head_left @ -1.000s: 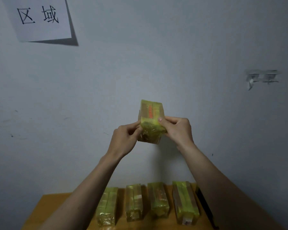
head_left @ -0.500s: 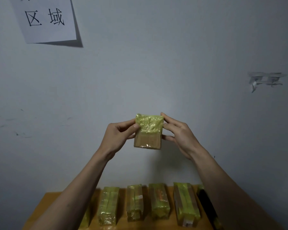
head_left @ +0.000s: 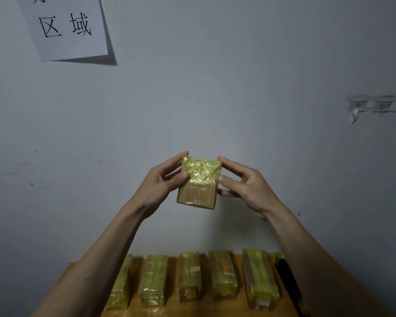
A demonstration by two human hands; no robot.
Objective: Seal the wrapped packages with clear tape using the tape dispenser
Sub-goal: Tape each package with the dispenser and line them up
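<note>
One wrapped package (head_left: pixel 198 183) is held up in front of the grey wall (head_left: pixel 238 76), well above the wooden table (head_left: pixel 238 310). Its upper half is covered in crinkled yellow-green film under glossy clear tape, and its lower half shows plain brown cardboard. The left hand (head_left: pixel 160 184) grips the package's left edge, thumb pressed on the front face and fingers curled behind the top corner. The right hand (head_left: pixel 242 186) grips the right edge, thumb against the side, index finger touching the top right corner, the remaining fingers loosely bent behind.

Below the held package, six more packages lie side by side in a row on the table against the wall. From the left: a yellow-green one (head_left: pixel 120 284) partly hidden by the left forearm, a second yellow-green one (head_left: pixel 153 280), a brown-and-green one with a small white label (head_left: pixel 190 275), one with an orange mark under its film (head_left: pixel 223 275), a larger one with brown cardboard bands (head_left: pixel 260 279), and a dark one (head_left: pixel 288 282) partly hidden by the right forearm.

Above and left of the held package, one white paper sign (head_left: pixel 69 26) with black characters hangs on the wall. Above and right of it, one patch of torn tape remnants (head_left: pixel 373 106) sticks to the wall
</note>
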